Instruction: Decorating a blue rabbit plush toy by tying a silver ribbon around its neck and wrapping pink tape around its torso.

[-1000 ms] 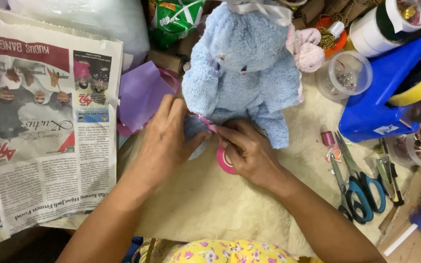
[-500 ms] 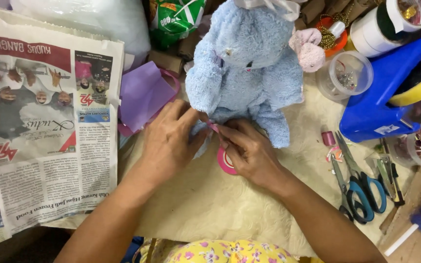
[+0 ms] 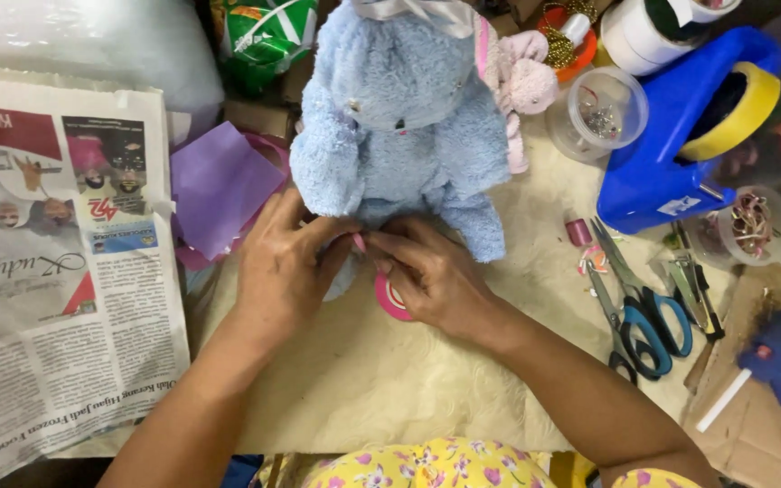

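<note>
My hands pinch pink ribbon under the blue teddy bear.

My left hand (image 3: 286, 262) and right hand (image 3: 427, 271) meet below the teddy bear (image 3: 399, 117), both closed on the ribbon (image 3: 357, 241). The pink ribbon roll (image 3: 390, 298) lies just under them. Loose fingers might let the ribbon slip.

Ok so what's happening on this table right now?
A person works on a fluffy light blue plush bear lying on a cream furry cloth. The left hand and right hand meet at the bear's lower edge, pinching a thin pink ribbon, with a pink ribbon roll under the right hand. Blue-handled scissors and a folded newspaper lie untouched at the sides.
</note>
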